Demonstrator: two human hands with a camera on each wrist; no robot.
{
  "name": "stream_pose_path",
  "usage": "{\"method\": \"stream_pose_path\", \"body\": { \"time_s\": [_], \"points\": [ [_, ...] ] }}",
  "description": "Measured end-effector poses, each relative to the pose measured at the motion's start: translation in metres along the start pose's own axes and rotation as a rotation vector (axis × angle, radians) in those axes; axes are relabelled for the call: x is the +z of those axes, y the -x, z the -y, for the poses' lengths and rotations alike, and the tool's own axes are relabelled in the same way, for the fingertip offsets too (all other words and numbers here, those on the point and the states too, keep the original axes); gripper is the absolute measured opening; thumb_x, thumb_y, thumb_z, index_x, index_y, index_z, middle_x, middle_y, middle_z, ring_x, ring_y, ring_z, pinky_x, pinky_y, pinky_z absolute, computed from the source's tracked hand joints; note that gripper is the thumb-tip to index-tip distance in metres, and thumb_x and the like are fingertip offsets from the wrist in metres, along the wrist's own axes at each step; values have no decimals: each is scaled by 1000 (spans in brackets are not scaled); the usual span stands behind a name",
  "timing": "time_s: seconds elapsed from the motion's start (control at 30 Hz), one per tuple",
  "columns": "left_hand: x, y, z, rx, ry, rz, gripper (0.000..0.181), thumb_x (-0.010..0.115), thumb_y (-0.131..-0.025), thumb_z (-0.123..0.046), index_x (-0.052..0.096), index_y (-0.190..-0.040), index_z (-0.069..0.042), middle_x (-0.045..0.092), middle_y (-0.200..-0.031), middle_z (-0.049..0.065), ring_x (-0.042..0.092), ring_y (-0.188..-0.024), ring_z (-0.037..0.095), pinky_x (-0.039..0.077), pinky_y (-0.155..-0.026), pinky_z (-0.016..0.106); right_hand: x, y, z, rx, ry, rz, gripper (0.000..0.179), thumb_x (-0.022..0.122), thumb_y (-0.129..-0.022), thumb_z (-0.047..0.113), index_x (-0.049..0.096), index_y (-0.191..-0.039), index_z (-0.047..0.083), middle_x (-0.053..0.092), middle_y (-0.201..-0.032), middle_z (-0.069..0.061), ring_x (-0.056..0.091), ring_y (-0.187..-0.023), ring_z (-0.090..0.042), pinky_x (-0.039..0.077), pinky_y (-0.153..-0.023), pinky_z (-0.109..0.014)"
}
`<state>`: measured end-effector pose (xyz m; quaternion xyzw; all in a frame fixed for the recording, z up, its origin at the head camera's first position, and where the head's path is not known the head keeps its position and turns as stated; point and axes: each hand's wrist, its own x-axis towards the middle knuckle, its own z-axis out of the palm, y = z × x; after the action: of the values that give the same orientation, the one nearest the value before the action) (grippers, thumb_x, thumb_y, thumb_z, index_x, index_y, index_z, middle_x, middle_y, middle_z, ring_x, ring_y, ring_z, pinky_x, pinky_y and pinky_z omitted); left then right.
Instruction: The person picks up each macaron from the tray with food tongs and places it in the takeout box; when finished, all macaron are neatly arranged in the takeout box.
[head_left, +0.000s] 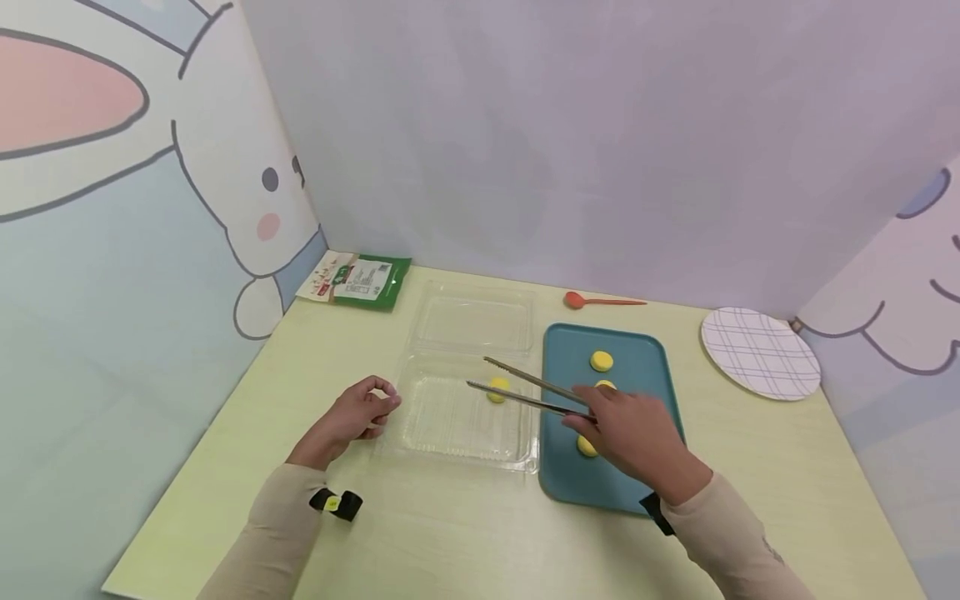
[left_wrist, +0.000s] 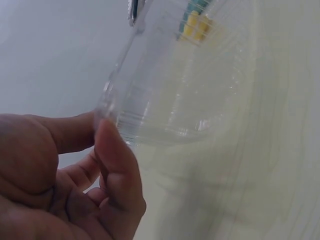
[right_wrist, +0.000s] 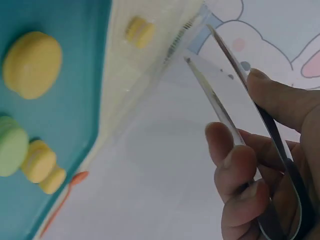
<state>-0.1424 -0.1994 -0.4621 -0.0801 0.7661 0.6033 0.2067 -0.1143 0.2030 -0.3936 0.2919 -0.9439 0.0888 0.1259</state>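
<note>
My left hand (head_left: 360, 417) pinches the left rim of a clear plastic clamshell box (left_wrist: 170, 100) between thumb and forefinger. The box lies opened out, its lid (head_left: 474, 321) folded back behind the base (head_left: 457, 421). One yellow macaron (head_left: 497, 389) sits at the base's right side. In my right hand (head_left: 630, 429) are metal tongs (head_left: 536, 402), tips spread apart over the box. On the teal tray (head_left: 577, 487) beneath that hand lie several yellow macarons (right_wrist: 33, 65). A green macaron (right_wrist: 12, 146) there shows in the right wrist view, hidden by my hand in the head view.
A green and white food pouch (head_left: 358, 281) lies at the back left. Behind the tray is a red spoon (head_left: 600, 301). A checked white plate (head_left: 761, 352) rests at the right, near the wall. Walls printed with cartoon figures enclose the table on both sides.
</note>
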Motion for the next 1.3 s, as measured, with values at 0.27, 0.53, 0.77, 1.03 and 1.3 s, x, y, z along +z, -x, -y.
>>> {"method": "stream_pose_path", "body": {
  "time_s": [0.27,0.53,0.77,1.03,1.3],
  "points": [
    [0,-1,1,-9,-4,-12,21,61,-103,-20,51,-113,-5,48,-74,4,47,-64,14,45,-57,26,13,22,-16,29,-57,-99,46,63,-94,56,67,-108,12,59,-76,11,42,-51,1,35,-44,-22],
    [1,1,0,-9,-3,-7,22,61,-103,-21,51,-113,-5,49,-76,4,48,-68,15,47,-60,27,23,51,-33,61,-45,-164,46,59,-96,58,66,-111,15,64,-82,7,52,-54,-2,32,-41,-22],
    [1,3,0,-7,-15,-16,22,62,-102,-22,52,-114,-5,49,-78,5,50,-69,16,48,-61,29,24,71,-43,183,-29,-135,41,85,-79,30,68,-113,15,67,-78,11,49,-49,-1,32,-40,-26],
    [-1,2,0,-9,-6,-17,21,62,-102,-21,53,-113,-5,49,-77,5,49,-66,16,47,-60,29,20,88,-53,257,-5,-116,42,86,-78,30,68,-112,15,67,-76,6,55,-52,-8,33,-39,-31],
    [0,3,-2,-15,-7,-18,23,62,-102,-22,53,-114,-5,49,-79,5,49,-67,16,47,-60,29,17,100,-65,309,27,-73,43,84,-81,32,70,-115,10,71,-82,-3,57,-51,-14,36,-38,-34]
  ]
}}
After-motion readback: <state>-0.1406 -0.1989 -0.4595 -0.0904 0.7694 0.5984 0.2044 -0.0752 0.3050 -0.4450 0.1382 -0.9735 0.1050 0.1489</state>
